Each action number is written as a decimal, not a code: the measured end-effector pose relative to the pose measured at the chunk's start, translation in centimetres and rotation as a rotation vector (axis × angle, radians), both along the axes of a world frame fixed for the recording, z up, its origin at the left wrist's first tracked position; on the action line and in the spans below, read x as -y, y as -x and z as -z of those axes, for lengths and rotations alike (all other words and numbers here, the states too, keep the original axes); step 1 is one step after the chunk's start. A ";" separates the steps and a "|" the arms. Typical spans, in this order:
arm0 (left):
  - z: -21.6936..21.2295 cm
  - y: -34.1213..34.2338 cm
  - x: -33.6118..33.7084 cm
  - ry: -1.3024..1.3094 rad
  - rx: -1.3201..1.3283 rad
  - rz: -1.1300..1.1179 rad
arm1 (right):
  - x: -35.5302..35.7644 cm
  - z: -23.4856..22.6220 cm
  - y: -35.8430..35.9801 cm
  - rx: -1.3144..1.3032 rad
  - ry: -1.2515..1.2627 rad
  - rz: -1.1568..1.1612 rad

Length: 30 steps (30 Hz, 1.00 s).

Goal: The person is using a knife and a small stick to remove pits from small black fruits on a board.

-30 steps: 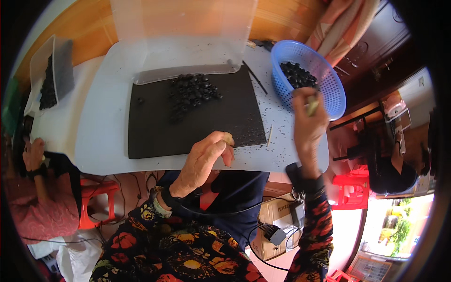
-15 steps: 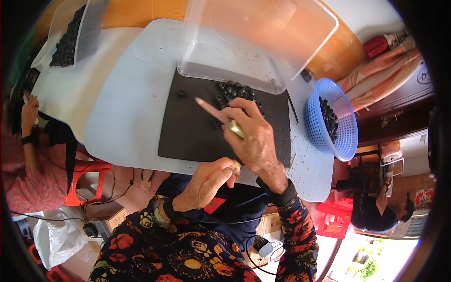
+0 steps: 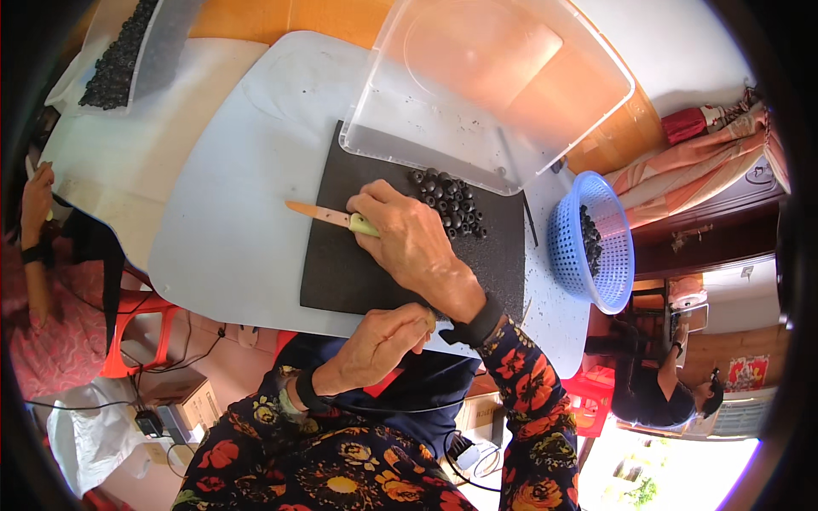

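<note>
My right hand (image 3: 409, 243) is wrapped round the light green handle of a small knife (image 3: 332, 215). The blade points left, over the left edge of a black board (image 3: 341, 272). The fingertips reach down at the board; whether they touch a piece there is hidden. Near the board's front edge, my left hand (image 3: 375, 345) is closed, fingertips pressed together; what they hold, if anything, cannot be made out. Beyond my right hand lies a pile of small, round black pieces (image 3: 452, 203), several with holes.
A clear plastic bin (image 3: 490, 94) stands tipped behind the board. At the right is a blue perforated basket (image 3: 567, 238) holding black pieces. Another clear bin (image 3: 136, 68) of black pieces sits far left. One person's hand (image 3: 38, 196) shows at the left edge; another person (image 3: 660, 392) is at the right.
My right hand has moved left with the knife, and the blade has swung nearer to level. A lone black piece on the board's left is now out of sight. My left hand stays closed.
</note>
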<state>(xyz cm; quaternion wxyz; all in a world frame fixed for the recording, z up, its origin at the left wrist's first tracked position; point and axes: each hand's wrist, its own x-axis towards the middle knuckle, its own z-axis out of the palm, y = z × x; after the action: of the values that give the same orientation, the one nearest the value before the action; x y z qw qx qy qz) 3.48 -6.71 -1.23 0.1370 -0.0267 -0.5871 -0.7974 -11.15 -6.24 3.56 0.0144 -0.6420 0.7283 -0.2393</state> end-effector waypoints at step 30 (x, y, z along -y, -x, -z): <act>-0.4 0.2 -1.1 0.049 0.058 -0.088 | -6.5 -1.4 0.8 0.456 0.056 0.373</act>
<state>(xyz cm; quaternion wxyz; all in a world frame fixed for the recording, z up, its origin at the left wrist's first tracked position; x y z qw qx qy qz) 3.28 -5.64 -0.83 0.1540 0.0190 -0.6108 -0.7764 -11.97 0.31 4.97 0.1158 -0.4268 0.8047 -0.3960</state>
